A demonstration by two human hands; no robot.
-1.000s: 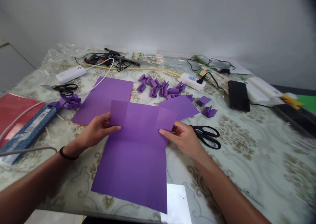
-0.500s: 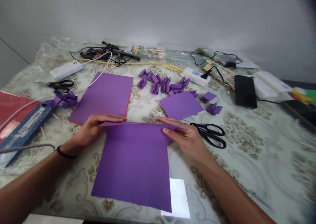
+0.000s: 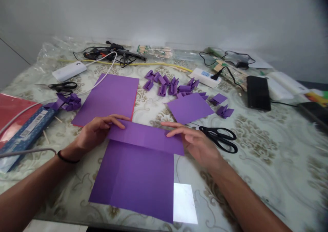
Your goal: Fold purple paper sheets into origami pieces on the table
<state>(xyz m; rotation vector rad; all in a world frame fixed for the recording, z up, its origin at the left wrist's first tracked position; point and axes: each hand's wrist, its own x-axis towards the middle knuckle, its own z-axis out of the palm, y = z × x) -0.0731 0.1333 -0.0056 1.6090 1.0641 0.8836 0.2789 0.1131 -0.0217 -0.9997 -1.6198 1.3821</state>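
A large purple sheet of paper (image 3: 138, 180) lies in front of me. Across its far end is a purple flap (image 3: 146, 136), slanting down to the right; whether it is folded over or a separate strip I cannot tell. My left hand (image 3: 98, 131) pinches the flap's far left corner, index finger on top and thumb hidden. On the right end, my right hand (image 3: 193, 140) holds the flap, its fingers reaching over the paper and the thumb out of sight. Black-handled scissors (image 3: 220, 138) lie just beyond my right hand.
A purple stack (image 3: 110, 95) with a red edge sits behind my left hand. Farther back are several folded purple pieces (image 3: 162, 88), a smaller purple sheet (image 3: 189, 107), a power strip (image 3: 205, 76) and a black phone (image 3: 258, 92). More scissors (image 3: 63, 86) lie left.
The flap, seen nearly edge-on before, has tipped toward me and shows its broad face. My left fingers have moved onto its top; the right hand stays at its right end.
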